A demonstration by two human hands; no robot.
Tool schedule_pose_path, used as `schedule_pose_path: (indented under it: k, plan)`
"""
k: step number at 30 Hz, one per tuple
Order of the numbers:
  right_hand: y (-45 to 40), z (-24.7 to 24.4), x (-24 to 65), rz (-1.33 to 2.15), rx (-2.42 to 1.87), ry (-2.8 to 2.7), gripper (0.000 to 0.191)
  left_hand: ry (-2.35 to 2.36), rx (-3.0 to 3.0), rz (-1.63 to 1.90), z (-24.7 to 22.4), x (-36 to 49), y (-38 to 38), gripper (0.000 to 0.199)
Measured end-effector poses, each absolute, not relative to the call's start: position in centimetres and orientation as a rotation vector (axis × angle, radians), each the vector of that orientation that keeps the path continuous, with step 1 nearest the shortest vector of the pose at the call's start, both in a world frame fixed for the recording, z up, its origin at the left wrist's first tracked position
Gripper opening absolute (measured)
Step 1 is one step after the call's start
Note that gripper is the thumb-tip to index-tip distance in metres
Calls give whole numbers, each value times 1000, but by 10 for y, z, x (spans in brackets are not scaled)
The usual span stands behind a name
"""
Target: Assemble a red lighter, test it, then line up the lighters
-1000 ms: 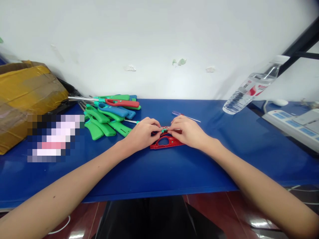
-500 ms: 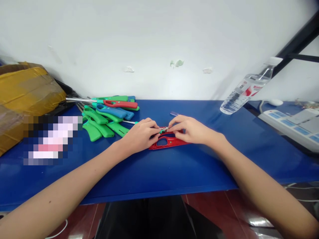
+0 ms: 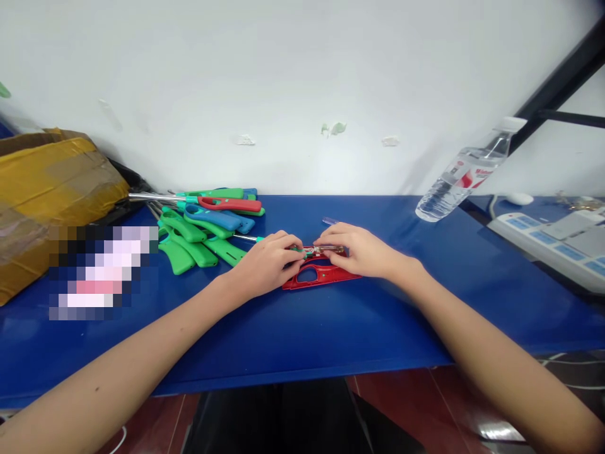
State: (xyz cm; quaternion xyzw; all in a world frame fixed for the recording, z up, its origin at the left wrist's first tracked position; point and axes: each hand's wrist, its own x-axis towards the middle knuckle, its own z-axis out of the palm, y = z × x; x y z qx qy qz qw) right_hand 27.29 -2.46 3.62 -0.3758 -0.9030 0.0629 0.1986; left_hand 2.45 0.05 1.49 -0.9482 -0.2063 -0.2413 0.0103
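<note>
My left hand (image 3: 265,266) is closed, its thumb and fingertips pinching the teal collar end of a taken-apart stick lighter (image 3: 310,253). The lighter's metal tube (image 3: 246,238) sticks out to the left behind this hand. From the other side, my right hand (image 3: 362,250) closes its fingers on a clear brownish fuel tank (image 3: 333,249) at the lighter's handle. Small mechanism parts show between the fingertips, too small to tell apart. Just in front, a loose red handle shell (image 3: 327,273) with an oval trigger hole lies on the table; another red shell edge is partly hidden under the hands.
Several green, blue and red stick lighters (image 3: 208,227) lie piled at left, near a taped cardboard box (image 3: 57,189). A pixelated patch covers something at left. Behind my right hand lies a small clear-handled tool (image 3: 329,221). A water bottle (image 3: 463,173) and power strip (image 3: 543,236) are at right.
My right hand has shifted slightly, and the clear brownish tank now shows between its fingers along the handle. The left hand keeps its pinch. The whole view has dipped a little.
</note>
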Motion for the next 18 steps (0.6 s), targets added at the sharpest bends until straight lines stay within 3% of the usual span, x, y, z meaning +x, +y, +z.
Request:
schedule_pose_path:
  k: [11, 18]
  plan:
    - [-21, 32, 275, 212, -1049, -2548, 31, -618, -2965, -658, 20, 24, 0, 28]
    - [-24, 31, 271, 20, -1066, -2622, 36, -666, -2956, -680, 18, 25, -3, 26]
